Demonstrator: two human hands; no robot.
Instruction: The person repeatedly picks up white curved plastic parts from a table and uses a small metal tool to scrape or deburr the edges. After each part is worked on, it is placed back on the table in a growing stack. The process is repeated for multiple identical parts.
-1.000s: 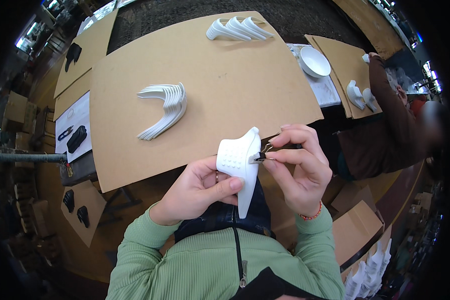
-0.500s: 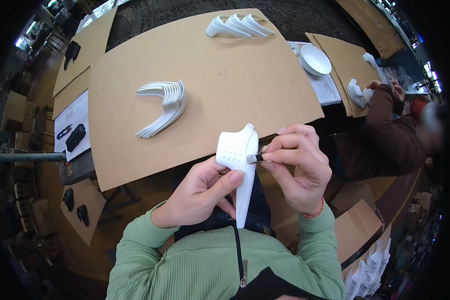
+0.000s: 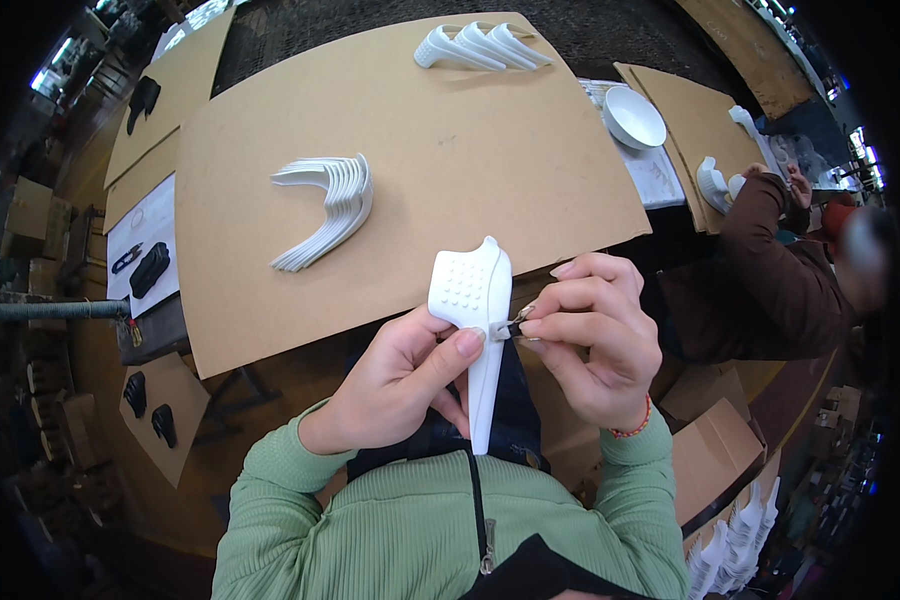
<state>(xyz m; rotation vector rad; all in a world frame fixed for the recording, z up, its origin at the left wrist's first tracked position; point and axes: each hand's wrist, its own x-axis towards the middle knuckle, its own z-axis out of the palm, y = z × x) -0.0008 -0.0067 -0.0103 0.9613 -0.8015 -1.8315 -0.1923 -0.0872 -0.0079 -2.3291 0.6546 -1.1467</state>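
Observation:
My left hand (image 3: 410, 372) is closed round a white moulded plastic piece (image 3: 485, 365), its thumb on the front face. The piece is upright in front of my chest, with rows of raised bumps on its wide upper part and a long tapering lower end. My right hand (image 3: 600, 340) pinches a small dark tool (image 3: 516, 328) with a pale tip between thumb and fingers. That tip meets the right edge of the piece just beside my left thumb. Fingers hide most of the tool, so its exact kind cannot be made out.
On the cardboard-topped table (image 3: 410, 130) lie a nested stack of curved white pieces (image 3: 340, 210) and several more pieces (image 3: 480, 47) at the far edge. A white bowl (image 3: 634, 118) stands to the right. A co-worker in brown (image 3: 770, 260) handles white parts there. Snips (image 3: 127, 258) lie at left.
The tool in my right hand has slid a little down the right edge of the white piece, close to my left thumb. The piece has shifted slightly up and left.

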